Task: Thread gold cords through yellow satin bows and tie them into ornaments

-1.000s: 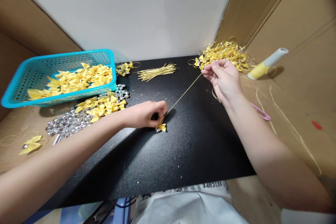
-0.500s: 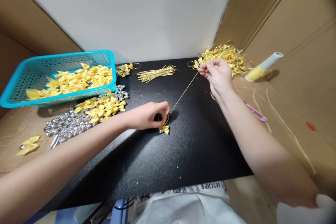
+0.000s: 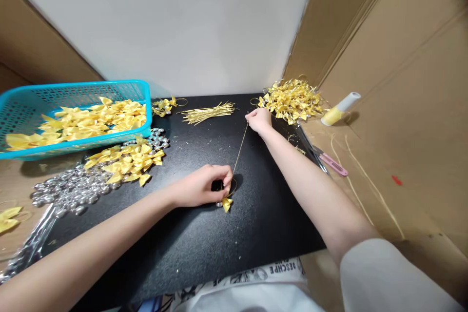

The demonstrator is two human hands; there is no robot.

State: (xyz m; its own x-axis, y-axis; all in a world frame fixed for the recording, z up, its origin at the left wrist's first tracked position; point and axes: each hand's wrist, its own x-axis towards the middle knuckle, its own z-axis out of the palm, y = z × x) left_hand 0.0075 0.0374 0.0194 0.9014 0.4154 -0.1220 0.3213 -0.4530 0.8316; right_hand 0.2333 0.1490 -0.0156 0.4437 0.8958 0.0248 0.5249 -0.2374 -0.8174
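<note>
My left hand (image 3: 204,185) is closed in a pinch on a thin gold cord, low over the black work surface (image 3: 204,248). A small yellow bow (image 3: 227,204) with a silvery bead hangs just under those fingertips, beside a loop of the cord. From there the gold cord (image 3: 240,148) runs taut, up and away, to my right hand (image 3: 260,120), whose fingertips are closed on its other end. The knot area is partly hidden by my left fingers. Near my right hand lies a heap of yellow bows with cords (image 3: 292,100).
At the left stands a turquoise basket (image 3: 148,107) of yellow bows. Loose bows (image 3: 126,161) and silver beads (image 3: 73,187) lie before it. A bundle of gold cords (image 3: 208,113) is at the back. On the right are a pink-handled cutter (image 3: 333,164) and a yellow-and-white roll (image 3: 340,108).
My right hand has moved left and farther away, so the taut cord stands steeper. My left hand keeps its pinch with the bow below. The camera view has shifted slightly.
</note>
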